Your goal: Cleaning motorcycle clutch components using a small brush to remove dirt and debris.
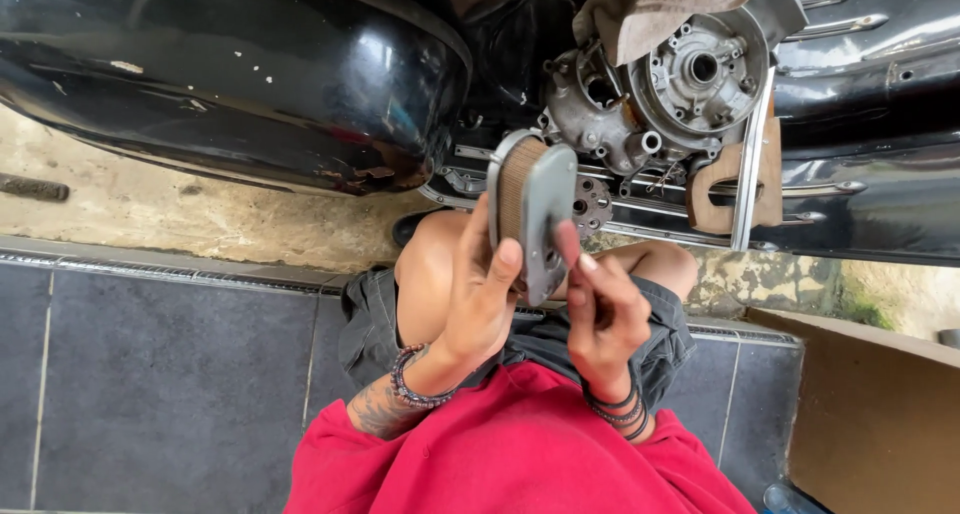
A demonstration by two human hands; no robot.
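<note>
Your left hand (478, 299) grips the air filter (530, 219) from its seven o'clock side, fingers curled round the grey plate and ribbed brown edge. Your right hand (603, 319) sits at the filter's four o'clock, thumb and fingers pinched narrow against the plate's lower edge. The filter stands upright above your knees; the engine (660, 94) lies at its one o'clock, a rag (650, 9) draped over it.

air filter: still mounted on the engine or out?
Out. The air filter is held clear of the engine by the left hand and right hand.
</note>
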